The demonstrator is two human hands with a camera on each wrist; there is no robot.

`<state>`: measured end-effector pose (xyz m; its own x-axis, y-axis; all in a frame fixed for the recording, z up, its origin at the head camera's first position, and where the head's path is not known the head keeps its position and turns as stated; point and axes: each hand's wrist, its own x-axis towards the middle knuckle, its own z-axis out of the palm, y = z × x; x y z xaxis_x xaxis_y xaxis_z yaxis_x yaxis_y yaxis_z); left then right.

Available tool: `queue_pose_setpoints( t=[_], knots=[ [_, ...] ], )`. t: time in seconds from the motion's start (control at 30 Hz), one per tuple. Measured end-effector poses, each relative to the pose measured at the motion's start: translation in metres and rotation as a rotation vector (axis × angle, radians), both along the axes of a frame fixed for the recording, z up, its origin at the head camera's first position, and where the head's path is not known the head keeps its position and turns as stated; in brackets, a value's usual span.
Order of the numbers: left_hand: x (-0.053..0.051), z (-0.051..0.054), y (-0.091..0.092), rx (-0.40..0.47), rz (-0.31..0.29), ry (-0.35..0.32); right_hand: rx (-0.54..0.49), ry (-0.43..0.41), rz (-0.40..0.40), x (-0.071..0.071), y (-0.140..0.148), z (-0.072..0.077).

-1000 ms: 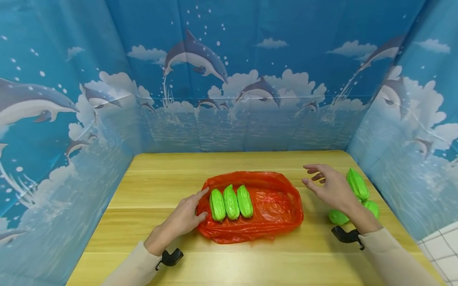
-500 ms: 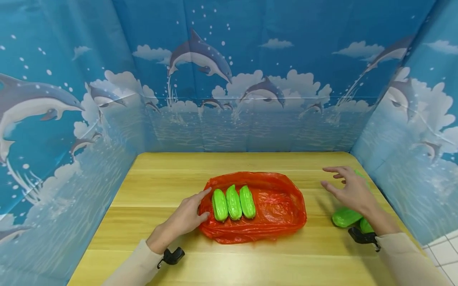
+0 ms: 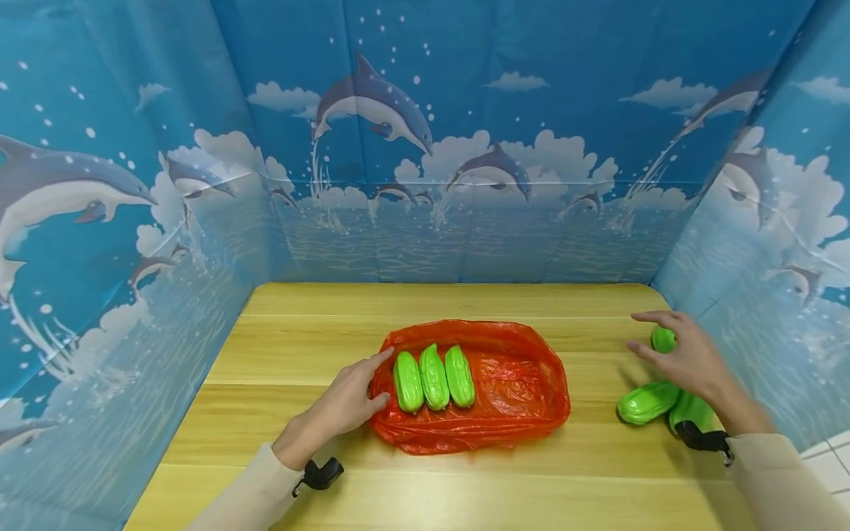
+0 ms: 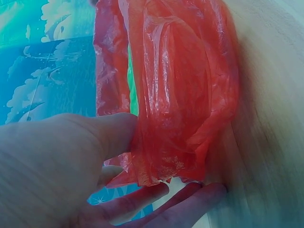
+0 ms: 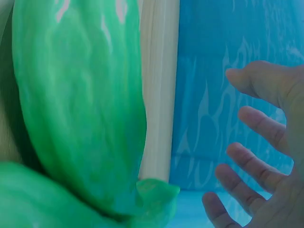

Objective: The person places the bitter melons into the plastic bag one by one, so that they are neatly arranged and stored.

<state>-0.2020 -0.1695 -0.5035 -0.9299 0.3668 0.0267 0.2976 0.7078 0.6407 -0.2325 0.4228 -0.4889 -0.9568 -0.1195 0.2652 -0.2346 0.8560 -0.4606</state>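
A red plastic bag lies spread with its mouth up at the middle of the table. Inside its left half, three long, ridged green fruit-like pieces stand side by side. My left hand holds the bag's left end; in the left wrist view the thumb is on the rim and the other fingers are at the bag's end. Thumb and fingers spread apart, my right hand hovers above loose green pieces at the right and holds nothing. It partly covers the rearmost green piece.
The light wooden table has a dolphin-printed blue curtain at its back and both sides. White floor tiles show past the right edge. A black wrist mount covers part of another green piece.
My right hand has moved to the right, away from the bag and over the loose green pieces. The left hand stays at the bag's left end. The view has shifted slightly.
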Motion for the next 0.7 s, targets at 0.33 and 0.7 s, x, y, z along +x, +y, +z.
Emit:
queue_pose_setpoints(
  t=[0.33,0.7],
  knots=[
    [0.0,-0.002,0.0,0.006,-0.002,-0.001,0.039,-0.015,-0.035,0.001,0.027,-0.003],
    [0.0,-0.003,-0.002,0.004,-0.002,0.005,0.086,-0.136,-0.055,-0.004,0.053,-0.01]
  ],
)
